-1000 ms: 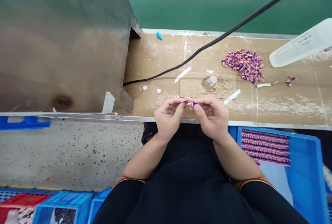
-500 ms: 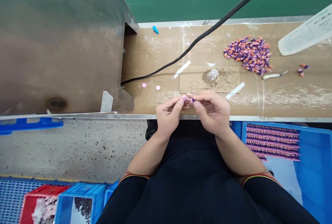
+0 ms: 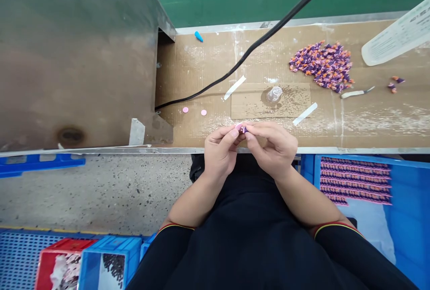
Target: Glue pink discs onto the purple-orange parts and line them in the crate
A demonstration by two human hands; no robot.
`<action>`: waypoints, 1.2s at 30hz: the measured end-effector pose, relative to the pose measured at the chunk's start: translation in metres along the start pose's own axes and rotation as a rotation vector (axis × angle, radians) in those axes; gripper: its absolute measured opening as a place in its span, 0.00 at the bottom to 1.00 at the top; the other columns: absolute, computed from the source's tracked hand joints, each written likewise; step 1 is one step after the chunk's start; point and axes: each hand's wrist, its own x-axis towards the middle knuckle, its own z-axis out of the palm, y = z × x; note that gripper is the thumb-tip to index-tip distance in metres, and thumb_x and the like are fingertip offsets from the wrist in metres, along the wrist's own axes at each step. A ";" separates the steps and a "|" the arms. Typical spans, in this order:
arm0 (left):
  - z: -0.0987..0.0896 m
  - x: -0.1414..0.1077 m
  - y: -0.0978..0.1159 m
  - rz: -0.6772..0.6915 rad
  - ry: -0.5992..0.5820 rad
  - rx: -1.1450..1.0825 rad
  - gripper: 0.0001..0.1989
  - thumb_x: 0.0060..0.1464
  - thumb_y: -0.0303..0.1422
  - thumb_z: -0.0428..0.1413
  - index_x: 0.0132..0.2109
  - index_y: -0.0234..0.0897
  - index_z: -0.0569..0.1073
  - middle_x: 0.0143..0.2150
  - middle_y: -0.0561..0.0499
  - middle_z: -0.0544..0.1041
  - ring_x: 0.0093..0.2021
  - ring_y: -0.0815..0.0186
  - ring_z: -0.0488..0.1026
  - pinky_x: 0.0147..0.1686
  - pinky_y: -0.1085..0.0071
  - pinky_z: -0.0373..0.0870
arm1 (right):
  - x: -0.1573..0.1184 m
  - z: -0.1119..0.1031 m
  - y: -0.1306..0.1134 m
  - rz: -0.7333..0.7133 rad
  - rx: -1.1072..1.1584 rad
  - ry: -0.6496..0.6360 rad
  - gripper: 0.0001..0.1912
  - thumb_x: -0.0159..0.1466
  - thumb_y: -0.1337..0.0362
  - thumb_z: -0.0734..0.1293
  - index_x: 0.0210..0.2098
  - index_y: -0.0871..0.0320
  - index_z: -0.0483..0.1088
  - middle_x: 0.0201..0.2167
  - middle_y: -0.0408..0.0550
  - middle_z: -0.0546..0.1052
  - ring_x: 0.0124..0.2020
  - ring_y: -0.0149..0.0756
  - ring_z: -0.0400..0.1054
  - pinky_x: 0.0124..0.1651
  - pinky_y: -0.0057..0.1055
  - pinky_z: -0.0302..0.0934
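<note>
Here, a tiny pink and purple piece is pinched between the fingertips of the left hand and the right hand, both curled closed around it, just over the front edge of a cardboard-covered bench. Two pink discs lie on the bench beyond the left hand. Farther right rests a heap of purple and orange pieces. Below the bench on the right sits a blue crate holding rows of pink and purple strips.
</note>
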 end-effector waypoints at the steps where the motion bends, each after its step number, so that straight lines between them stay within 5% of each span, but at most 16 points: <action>1: 0.001 0.000 0.000 0.008 0.013 -0.001 0.14 0.49 0.48 0.79 0.38 0.48 0.89 0.39 0.51 0.89 0.40 0.63 0.87 0.46 0.65 0.89 | 0.000 0.000 0.000 -0.009 -0.009 -0.003 0.10 0.71 0.68 0.74 0.46 0.45 0.83 0.43 0.44 0.89 0.42 0.43 0.86 0.45 0.44 0.85; 16: 0.004 -0.010 -0.016 0.576 0.071 0.341 0.04 0.65 0.37 0.69 0.46 0.51 0.89 0.45 0.52 0.90 0.46 0.63 0.90 0.51 0.66 0.89 | -0.004 0.000 -0.007 -0.073 -0.066 0.039 0.11 0.70 0.72 0.74 0.46 0.48 0.82 0.43 0.45 0.89 0.43 0.41 0.87 0.44 0.37 0.85; 20: 0.005 -0.012 -0.014 0.699 0.018 0.395 0.12 0.66 0.30 0.68 0.51 0.54 0.87 0.49 0.54 0.90 0.48 0.65 0.89 0.53 0.69 0.88 | -0.004 -0.002 -0.008 -0.057 -0.063 0.047 0.10 0.70 0.71 0.74 0.46 0.49 0.81 0.43 0.45 0.89 0.43 0.41 0.87 0.44 0.37 0.85; 29: 0.003 -0.013 -0.023 0.499 0.004 0.289 0.07 0.67 0.38 0.68 0.50 0.50 0.88 0.49 0.51 0.90 0.49 0.62 0.89 0.53 0.66 0.89 | -0.002 -0.010 -0.006 0.004 -0.035 -0.004 0.08 0.72 0.69 0.73 0.45 0.49 0.82 0.43 0.46 0.89 0.44 0.42 0.87 0.46 0.40 0.84; 33: -0.010 -0.004 -0.019 0.292 -0.046 0.174 0.18 0.66 0.48 0.68 0.56 0.46 0.86 0.47 0.47 0.89 0.44 0.61 0.89 0.43 0.67 0.90 | 0.011 -0.040 0.016 0.055 -0.145 -0.218 0.07 0.73 0.67 0.71 0.45 0.51 0.82 0.40 0.46 0.88 0.38 0.39 0.83 0.42 0.37 0.81; 36: -0.026 -0.001 -0.012 0.353 0.033 0.178 0.15 0.66 0.47 0.68 0.51 0.43 0.86 0.41 0.48 0.88 0.39 0.65 0.87 0.38 0.71 0.88 | 0.018 -0.062 0.041 -0.018 -0.320 -0.446 0.09 0.72 0.69 0.68 0.41 0.52 0.81 0.39 0.48 0.85 0.39 0.40 0.80 0.42 0.37 0.77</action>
